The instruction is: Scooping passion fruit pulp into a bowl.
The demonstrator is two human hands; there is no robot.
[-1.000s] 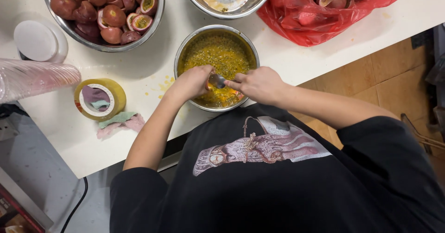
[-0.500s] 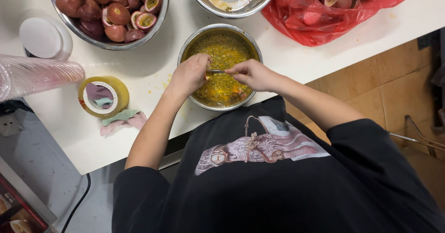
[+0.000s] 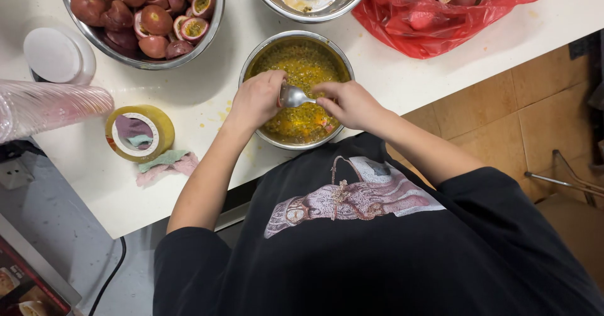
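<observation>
A steel bowl (image 3: 340, 58) of yellow passion fruit pulp with seeds stands at the table's near edge. Both my hands hover over it. My left hand (image 3: 255, 99) is curled tight around a small fruit half that its fingers almost wholly hide. My right hand (image 3: 352, 102) pinches the handle of a metal spoon (image 3: 293, 96), whose bowl points left and meets the left hand's grip. A larger steel bowl (image 3: 211, 30) at the back left holds several whole and halved dark red passion fruits.
A third steel bowl (image 3: 277, 1) with a white lid inside stands behind. A red plastic bag (image 3: 428, 23) of emptied shells lies back right. At left are a yellow tape roll (image 3: 165, 127), a cloth (image 3: 167, 164), stacked clear cups (image 3: 50, 105) and a white lid (image 3: 53, 55).
Both hands have shifted a little farther over the pulp bowl. The spoon's bowl now shows between them, turned toward the left hand.
</observation>
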